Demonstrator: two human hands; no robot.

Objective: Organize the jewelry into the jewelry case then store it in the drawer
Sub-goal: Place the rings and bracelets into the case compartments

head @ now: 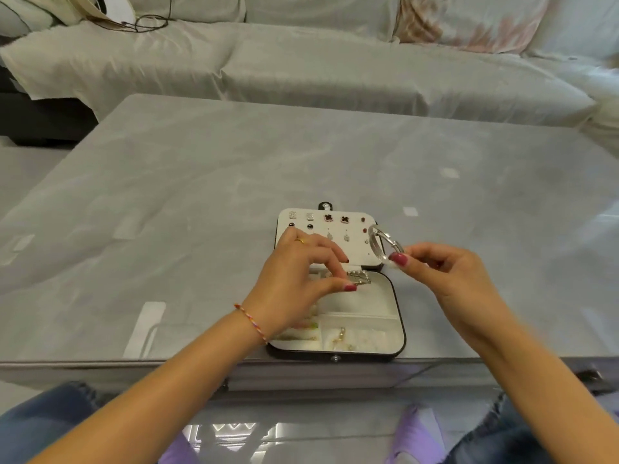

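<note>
Both my hands over the open jewelry case, each pinching a silver piece.

My right hand (445, 279) pinches a round silver bangle with a clasp (383, 244) between thumb and fingertips, held upright just above the case's right edge, beside the lid. My left hand (294, 283) has thumb and forefinger closed on a small silver chain piece (360, 277) hanging into the upper compartment. The small black jewelry case with white lining (400, 333) lies open near the front edge of the grey glass-topped table (201, 182); studs and earrings (336, 219) are pinned across its white lid panel (355, 256), and a gold chain (340, 336) sits in a lower compartment. Grey-covered sofa (335, 72) behind the table.
</note>
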